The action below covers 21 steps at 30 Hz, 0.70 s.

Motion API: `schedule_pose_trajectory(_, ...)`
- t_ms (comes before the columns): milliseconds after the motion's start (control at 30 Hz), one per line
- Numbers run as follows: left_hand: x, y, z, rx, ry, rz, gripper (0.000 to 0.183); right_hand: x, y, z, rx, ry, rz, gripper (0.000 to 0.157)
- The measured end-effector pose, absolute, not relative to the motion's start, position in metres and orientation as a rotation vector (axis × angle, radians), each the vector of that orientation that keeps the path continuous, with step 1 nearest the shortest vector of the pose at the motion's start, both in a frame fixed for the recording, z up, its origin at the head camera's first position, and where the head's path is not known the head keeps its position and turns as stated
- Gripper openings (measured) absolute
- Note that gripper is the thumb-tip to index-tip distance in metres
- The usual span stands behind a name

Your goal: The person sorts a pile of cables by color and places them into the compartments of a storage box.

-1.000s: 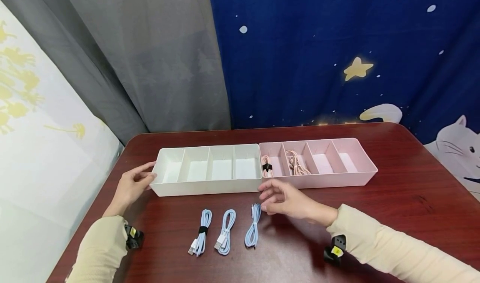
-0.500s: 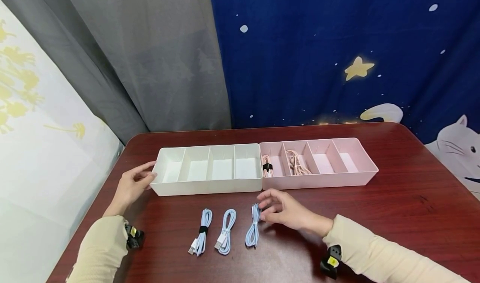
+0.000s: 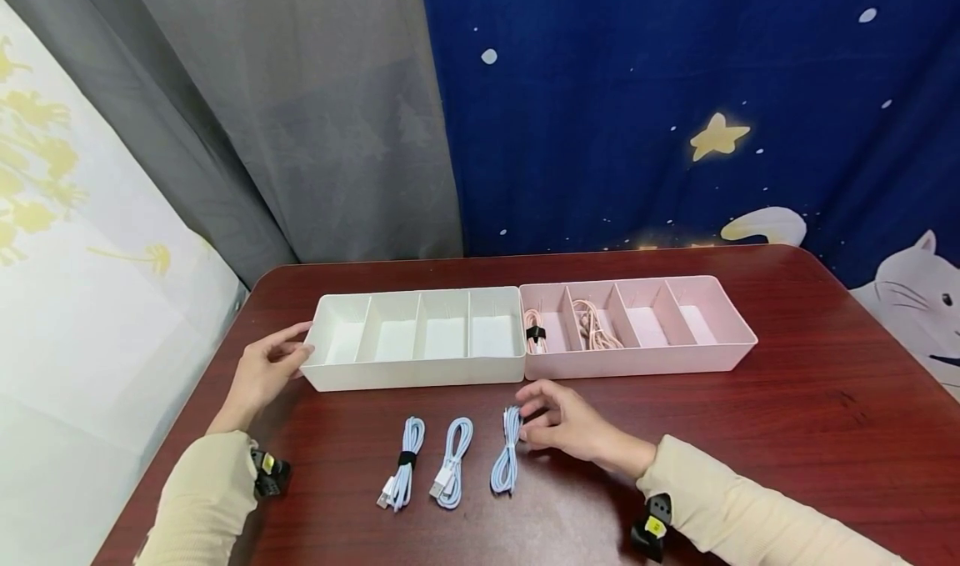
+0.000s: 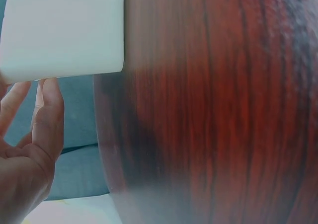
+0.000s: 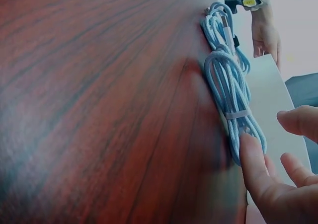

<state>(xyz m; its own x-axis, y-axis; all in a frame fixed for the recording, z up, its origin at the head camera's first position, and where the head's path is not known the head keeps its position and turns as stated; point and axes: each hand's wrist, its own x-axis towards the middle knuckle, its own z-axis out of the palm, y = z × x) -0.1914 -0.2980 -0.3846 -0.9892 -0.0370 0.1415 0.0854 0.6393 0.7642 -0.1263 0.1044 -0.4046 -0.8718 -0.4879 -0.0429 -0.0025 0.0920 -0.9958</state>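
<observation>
Three coiled light-blue charging cables lie in a row on the table: a left one (image 3: 406, 464) with a black strap, a middle one (image 3: 452, 464) and a right one (image 3: 506, 451). Beside the right cable is my right hand (image 3: 566, 426), fingers loosely bent; in the right wrist view a fingertip (image 5: 251, 143) overlaps that cable's end (image 5: 237, 115). My left hand (image 3: 264, 376) touches the left end of a white divided box (image 3: 412, 375), its fingers extended against that end wall. The white box's compartments hold nothing.
End to end with the white box stands a pink divided box (image 3: 645, 362). Its two left compartments hold pink cables, one strapped (image 3: 535, 333) and one loosely coiled (image 3: 595, 328). Curtains hang behind the dark red table (image 3: 817, 433).
My right hand has come slightly nearer to me, away from the pink box's front wall, and its forearm has swung down. The left hand, boxes and cables stay in place.
</observation>
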Motion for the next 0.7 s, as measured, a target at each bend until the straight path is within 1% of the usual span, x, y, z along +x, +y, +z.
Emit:
schedule_pose_trajectory(367, -0.192, -0.2976, -0.3844, -0.033, -2.713, -1.29, 0.043, -0.1261, 0.1069, -0.4103, -0.426, 2.04, -1.788, 0.046)
schedule_pose_trajectory(700, -0.1917, -0.2982, -0.3841, -0.022, -2.717, -1.308, 0.044, -0.1263, 0.1032, -0.4123, -0.436, 2.084, -1.741, 0.049)
